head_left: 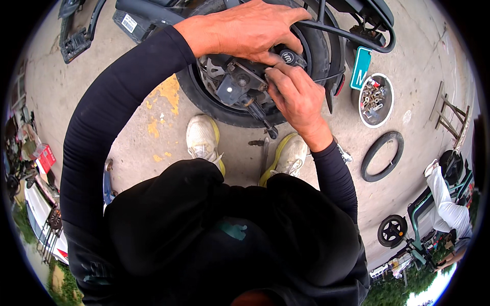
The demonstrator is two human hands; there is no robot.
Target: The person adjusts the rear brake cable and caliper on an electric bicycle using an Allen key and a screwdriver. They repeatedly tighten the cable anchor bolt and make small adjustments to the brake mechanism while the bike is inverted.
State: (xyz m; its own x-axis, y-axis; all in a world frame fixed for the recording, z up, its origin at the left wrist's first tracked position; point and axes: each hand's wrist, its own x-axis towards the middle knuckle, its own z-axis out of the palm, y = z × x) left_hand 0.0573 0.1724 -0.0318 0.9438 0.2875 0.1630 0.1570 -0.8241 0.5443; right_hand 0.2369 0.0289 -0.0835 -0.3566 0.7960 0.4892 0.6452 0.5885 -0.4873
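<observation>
A vehicle's wheel with a black tyre point(201, 97) lies in front of my feet, black frame tubes around it. Over its middle sits a dirty dark metal bracket point(244, 76), from which a kickstand-like leg point(261, 117) points toward me. My left hand point(252, 31) reaches across the wheel from the left, fingers spread, one along a black tube point(326, 28). Close to its thumb, my right hand point(296, 97) has its fingers curled and pinched at the bracket's right edge. Whatever lies between those fingertips is hidden. A round black cap point(288, 56) shows between both hands.
On the right stand a white bucket point(390, 104) of small metal parts, a green plate point(361, 68) and a loose tyre point(383, 156). A long thin tool point(265, 155) lies between my shoes. Farther right, a person in white trousers point(443, 191) is beside a green two-wheeler point(421, 219).
</observation>
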